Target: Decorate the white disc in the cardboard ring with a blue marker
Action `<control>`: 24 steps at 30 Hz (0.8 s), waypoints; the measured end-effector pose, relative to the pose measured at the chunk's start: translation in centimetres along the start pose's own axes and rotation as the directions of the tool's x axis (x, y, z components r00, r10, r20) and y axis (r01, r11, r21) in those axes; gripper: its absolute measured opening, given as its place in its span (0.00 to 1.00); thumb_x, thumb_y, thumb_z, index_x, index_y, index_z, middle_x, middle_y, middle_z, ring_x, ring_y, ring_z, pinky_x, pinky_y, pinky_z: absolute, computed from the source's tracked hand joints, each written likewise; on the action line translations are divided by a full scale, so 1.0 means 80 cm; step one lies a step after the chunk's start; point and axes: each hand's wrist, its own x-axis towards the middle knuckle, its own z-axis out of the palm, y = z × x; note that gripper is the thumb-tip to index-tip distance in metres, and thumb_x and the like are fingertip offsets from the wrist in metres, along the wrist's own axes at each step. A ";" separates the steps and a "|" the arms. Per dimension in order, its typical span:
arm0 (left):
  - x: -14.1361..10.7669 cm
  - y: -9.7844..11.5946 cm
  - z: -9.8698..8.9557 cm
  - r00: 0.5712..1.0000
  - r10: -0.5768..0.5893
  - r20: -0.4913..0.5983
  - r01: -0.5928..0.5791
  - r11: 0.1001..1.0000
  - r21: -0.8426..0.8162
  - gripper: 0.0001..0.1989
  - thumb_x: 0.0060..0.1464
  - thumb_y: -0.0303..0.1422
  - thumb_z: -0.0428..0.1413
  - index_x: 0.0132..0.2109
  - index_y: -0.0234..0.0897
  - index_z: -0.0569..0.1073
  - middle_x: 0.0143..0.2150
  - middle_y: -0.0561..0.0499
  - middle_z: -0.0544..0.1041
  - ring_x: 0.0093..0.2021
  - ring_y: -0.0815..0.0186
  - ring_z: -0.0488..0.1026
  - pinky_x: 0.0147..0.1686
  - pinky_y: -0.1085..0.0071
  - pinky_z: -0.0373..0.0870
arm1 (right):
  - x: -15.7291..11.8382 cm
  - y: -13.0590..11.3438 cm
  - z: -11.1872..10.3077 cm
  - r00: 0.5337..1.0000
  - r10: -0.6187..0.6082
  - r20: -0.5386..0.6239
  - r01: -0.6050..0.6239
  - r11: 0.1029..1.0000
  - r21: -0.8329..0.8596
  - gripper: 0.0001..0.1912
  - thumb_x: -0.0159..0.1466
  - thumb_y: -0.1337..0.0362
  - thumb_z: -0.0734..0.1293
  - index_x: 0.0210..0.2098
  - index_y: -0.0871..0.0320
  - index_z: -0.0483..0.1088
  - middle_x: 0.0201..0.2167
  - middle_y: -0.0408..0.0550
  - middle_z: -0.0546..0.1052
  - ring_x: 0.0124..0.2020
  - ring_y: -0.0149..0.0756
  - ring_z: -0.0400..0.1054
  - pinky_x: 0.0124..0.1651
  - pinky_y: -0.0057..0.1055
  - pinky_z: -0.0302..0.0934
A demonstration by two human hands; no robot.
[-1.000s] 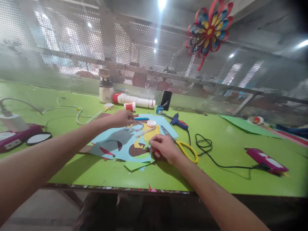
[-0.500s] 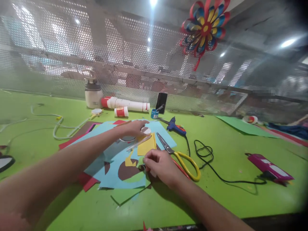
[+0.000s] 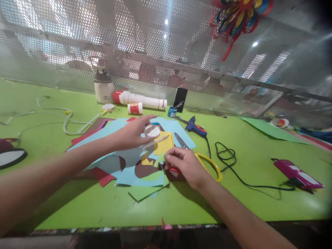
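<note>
My left hand point(image 3: 136, 133) is open above the paper pile, thumb and fingers apart. Beside its fingertips lies a round, white-rimmed disc point(image 3: 152, 131); I cannot tell whether they touch. My right hand point(image 3: 185, 166) is closed in a pinch, with a small dark bit at its fingertips too small to name. Left of that pinch, brown paper point(image 3: 142, 169) and a yellow cutout point(image 3: 145, 159) lie on light blue paper point(image 3: 124, 178). A pencil point(image 3: 162, 139) crosses the yellow paper point(image 3: 166, 147). Scissors with yellow handles point(image 3: 219, 174) are partly hidden behind my right hand.
A blue glue gun point(image 3: 195, 128) lies to the right, its black cord near a magenta power bank-like box point(image 3: 298, 174). Behind the papers are a paper cup point(image 3: 135, 108), a blue jar point(image 3: 172, 112), a phone point(image 3: 180, 98), a white tube point(image 3: 145, 101) and a sprayer bottle point(image 3: 103, 90).
The view has tipped down. My left hand has drawn back slightly, leaving more of the round disc visible. My right hand keeps its pinch near the brown paper.
</note>
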 end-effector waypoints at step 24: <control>-0.098 0.026 0.041 0.990 0.092 0.103 -0.088 0.995 -0.045 0.36 0.57 0.33 0.58 0.67 0.32 0.53 0.48 0.43 0.75 0.48 0.54 0.71 0.46 0.61 0.69 | -0.005 -0.002 0.041 0.980 -0.199 0.000 0.172 0.847 -0.502 0.04 0.58 0.71 0.67 0.27 0.60 0.74 0.25 0.41 0.70 0.27 0.28 0.61 0.31 0.28 0.55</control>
